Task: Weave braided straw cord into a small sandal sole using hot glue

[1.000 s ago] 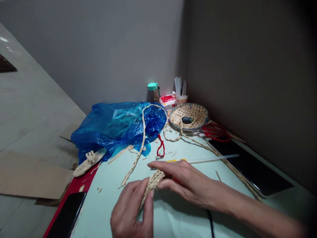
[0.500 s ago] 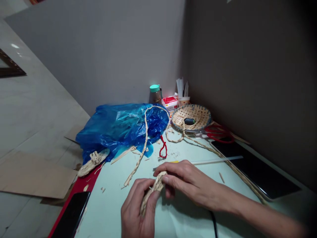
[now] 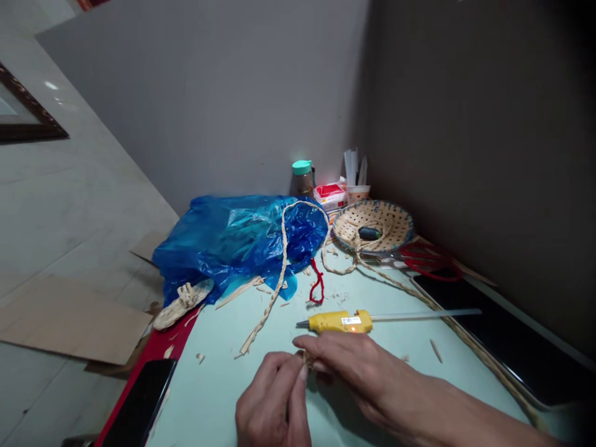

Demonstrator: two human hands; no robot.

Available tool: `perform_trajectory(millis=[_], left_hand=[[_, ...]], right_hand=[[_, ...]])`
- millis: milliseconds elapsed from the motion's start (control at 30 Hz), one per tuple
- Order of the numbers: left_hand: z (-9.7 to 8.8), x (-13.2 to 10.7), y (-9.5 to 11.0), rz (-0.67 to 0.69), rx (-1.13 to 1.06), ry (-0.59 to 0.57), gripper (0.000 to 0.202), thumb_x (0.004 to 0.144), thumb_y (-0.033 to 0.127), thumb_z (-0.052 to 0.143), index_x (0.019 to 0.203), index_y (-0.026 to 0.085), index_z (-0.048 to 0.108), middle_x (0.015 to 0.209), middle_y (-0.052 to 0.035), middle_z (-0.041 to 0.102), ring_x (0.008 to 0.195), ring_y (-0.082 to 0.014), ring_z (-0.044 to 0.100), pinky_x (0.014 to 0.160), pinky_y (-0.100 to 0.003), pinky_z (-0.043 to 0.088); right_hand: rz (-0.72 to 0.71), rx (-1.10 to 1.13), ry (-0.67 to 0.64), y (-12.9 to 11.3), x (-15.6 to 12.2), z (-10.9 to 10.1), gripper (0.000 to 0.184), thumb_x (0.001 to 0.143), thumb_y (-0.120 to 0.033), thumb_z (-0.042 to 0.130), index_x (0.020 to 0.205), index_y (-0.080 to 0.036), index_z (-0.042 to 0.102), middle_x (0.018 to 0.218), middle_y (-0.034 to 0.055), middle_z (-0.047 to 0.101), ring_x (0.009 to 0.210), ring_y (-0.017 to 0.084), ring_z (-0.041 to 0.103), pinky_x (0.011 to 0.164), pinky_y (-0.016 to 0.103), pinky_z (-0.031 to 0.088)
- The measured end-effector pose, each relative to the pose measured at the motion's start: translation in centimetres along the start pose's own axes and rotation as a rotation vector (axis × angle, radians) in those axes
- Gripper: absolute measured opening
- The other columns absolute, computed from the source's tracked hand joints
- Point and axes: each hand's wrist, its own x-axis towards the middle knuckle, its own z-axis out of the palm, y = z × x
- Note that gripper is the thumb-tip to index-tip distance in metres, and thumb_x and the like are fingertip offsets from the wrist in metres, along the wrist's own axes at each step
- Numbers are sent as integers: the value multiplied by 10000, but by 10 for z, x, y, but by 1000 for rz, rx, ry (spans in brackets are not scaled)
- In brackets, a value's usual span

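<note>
My left hand (image 3: 274, 400) is closed at the front of the table, fingers pressed round a small braided straw piece (image 3: 307, 359). Most of that piece is hidden by the fingers. From the right, my right hand (image 3: 372, 375) pinches its upper end, the fingertips of both hands nearly meeting. Just beyond the right hand lies a yellow hot glue gun (image 3: 339, 321), nozzle to the left, a long clear glue stick (image 3: 428, 315) sticking out of its back. A little straw sandal (image 3: 184, 304) rests at the left table edge, against a blue plastic bag (image 3: 233, 236).
A straw braid (image 3: 284, 248) loops over the bag and table. Behind stand a woven basket (image 3: 395, 226), a teal-lidded bottle (image 3: 302, 177), a tissue pack (image 3: 331, 194) and a cup (image 3: 358, 193). Red-handled scissors (image 3: 431, 261), a black tablet (image 3: 503, 341), a phone (image 3: 142, 397) and a red cord (image 3: 317, 290) lie around.
Both hands have turned and drawn closer together, covering more of the braided straw piece. The glue gun, mostly covered by the right hand before, now shows. The whole view has shifted slightly.
</note>
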Motion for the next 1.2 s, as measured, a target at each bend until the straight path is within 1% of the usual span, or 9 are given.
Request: perform_trajectory(millis=[200,400,533,733,833,933,1033,1067,1200], left_hand=[[3,2,0,-95,-11,-11,253,914,53,547,1008,229,702,832,-22,702,726,-133,696,687,-204,530],[-1,6,1,-282,-58,-63,253,949,175,543,1129,217,716,955,-63,757,853,-179,730,762,-234,574],[-8,14,4,-528,-259,-82,228,918,303,617,1089,226,746,966,-63,768,849,-199,730,712,-240,598],[-22,19,-9,-854,-758,-35,333,946,430,588,1162,205,703,1169,-122,731,1010,-238,719,848,-311,613],[-27,14,-23,-904,-734,37,188,906,336,672,1052,226,713,926,-60,732,830,-175,713,759,-260,611],[-27,11,-28,-913,-697,-13,101,896,298,661,935,219,709,719,-27,635,669,-152,632,626,-243,575],[-20,14,-20,-914,-708,-64,203,914,367,610,891,191,706,596,6,491,534,-122,483,507,-226,482],[-18,15,-15,-963,-747,-139,225,905,391,629,921,181,706,592,18,461,529,-110,448,499,-212,450],[-9,21,6,-1130,-795,-139,334,821,492,720,885,172,647,547,91,306,463,-54,237,423,-152,262]], right_hand=[[278,232,35,3,7,2,215,1093,-300,373,1293,-255,438,810,-29,639,739,139,595,721,237,424],[327,256,32,3,11,-3,180,1100,-371,386,1107,-246,516,803,-32,598,727,131,569,707,239,397],[369,260,39,0,13,-5,185,1090,-358,420,1054,-229,549,731,-43,608,684,126,580,677,237,389],[450,304,58,7,17,-11,188,1075,-338,452,1020,-196,562,707,-31,622,625,129,592,642,231,407],[443,354,41,11,18,-18,200,1060,-336,475,1010,-184,594,723,-25,619,616,119,574,632,219,413],[411,391,18,9,19,-25,191,1040,-308,508,1016,-176,644,711,-31,600,642,108,544,613,199,388],[375,401,-13,3,19,-28,201,1028,-275,509,1055,-172,680,723,-27,594,674,108,538,629,200,378],[363,400,-26,1,18,-28,204,1023,-265,509,1055,-170,686,729,-26,592,679,110,535,636,205,374],[319,405,-49,-2,18,-28,203,1015,-258,500,1149,-153,609,721,-43,558,670,113,502,645,220,352]])
